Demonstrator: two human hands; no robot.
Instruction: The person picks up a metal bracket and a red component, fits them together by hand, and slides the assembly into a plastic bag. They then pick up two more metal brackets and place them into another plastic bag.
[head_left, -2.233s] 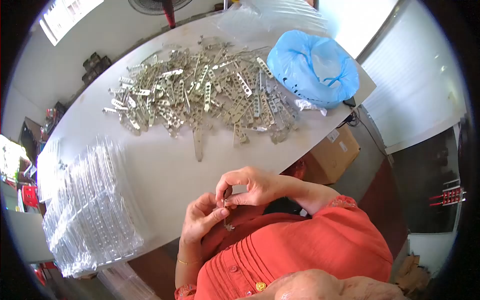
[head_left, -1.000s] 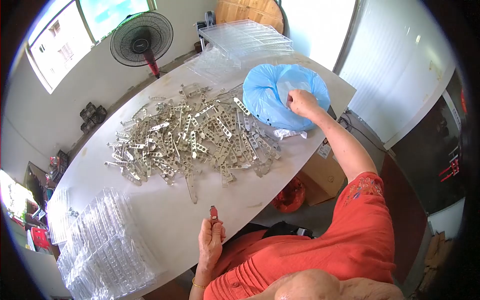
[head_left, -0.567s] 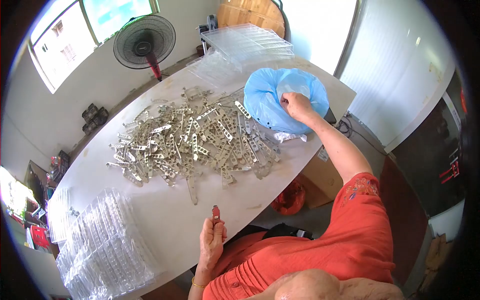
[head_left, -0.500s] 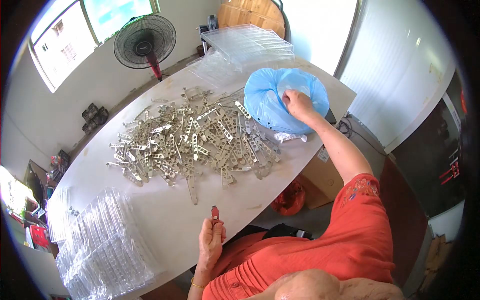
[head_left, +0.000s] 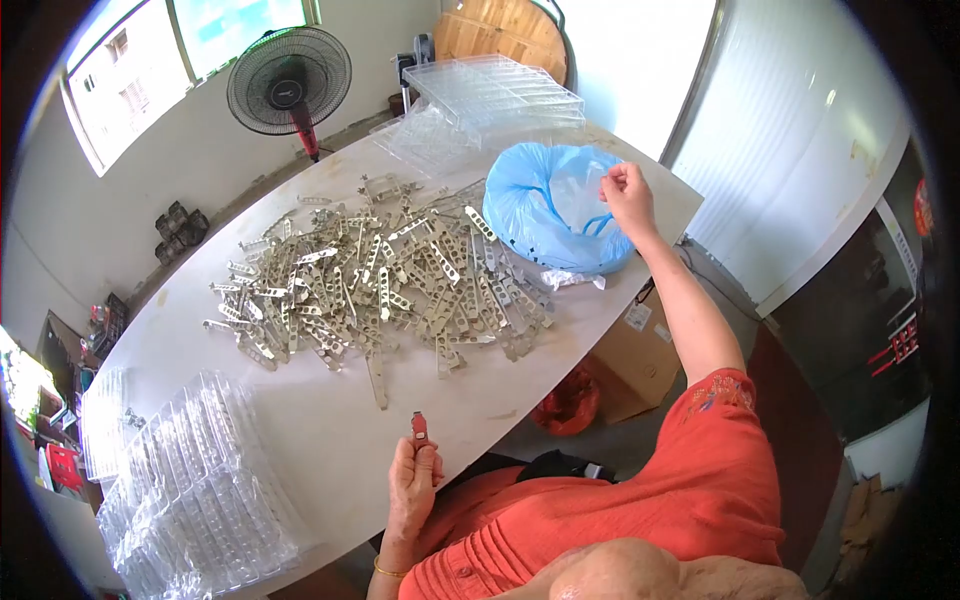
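My left hand (head_left: 413, 488) is closed around a small red pocketknife-like handle (head_left: 419, 430), held upright just over the table's near edge. My right hand (head_left: 628, 200) hovers at the right rim of a blue plastic bag (head_left: 530, 225) that bulges open on the table. Its fingers are curled and pinched together; whatever they may hold is too small to make out. A wide heap of flat metal parts with round holes (head_left: 385, 285) lies left of the bag, in front of both hands. The inside of the bag is mostly hidden by its folds.
Clear plastic trays (head_left: 200, 490) are stacked at the table's near left, and more clear trays (head_left: 490, 95) stand at the far end. A crumpled white tissue (head_left: 572, 279) lies beside the bag. A standing fan (head_left: 289, 82) is behind the table; a cardboard box (head_left: 640, 355) sits below.
My right hand has risen out of the blue bag's opening and moved right to its rim. My left hand keeps hold of the red handle, nearly still. The view has shifted slightly.
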